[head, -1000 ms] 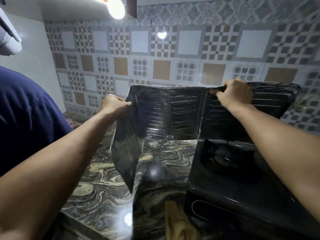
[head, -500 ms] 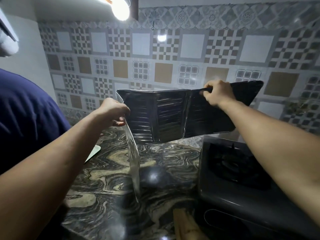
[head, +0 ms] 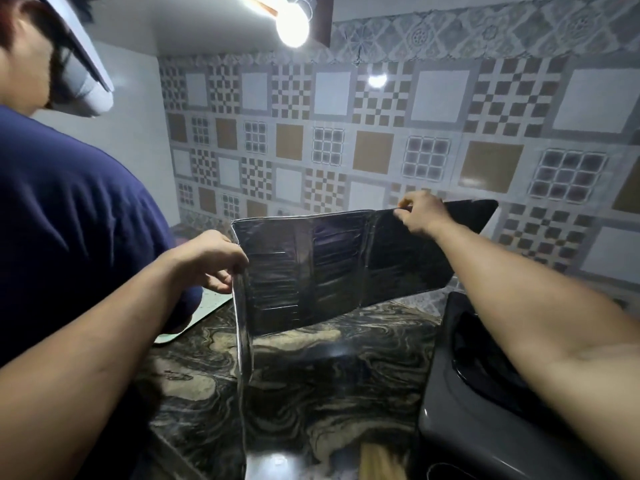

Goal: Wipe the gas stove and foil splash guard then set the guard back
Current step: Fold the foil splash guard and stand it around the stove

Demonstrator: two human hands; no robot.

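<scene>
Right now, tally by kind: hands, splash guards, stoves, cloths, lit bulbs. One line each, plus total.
Hands: 2, the left hand and the right hand, both gripping the guard.
Foil splash guards: 1, the foil splash guard, held above the marble counter.
Gas stoves: 1, the gas stove, at right.
Cloths: 1, a yellow cloth, partly cut off.
Lit bulbs: 1, the bulb.
Total: 6

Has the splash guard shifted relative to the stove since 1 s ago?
Yes. The foil splash guard has moved left, off the gas stove; it now hangs over the marble counter, held by both hands.
</scene>
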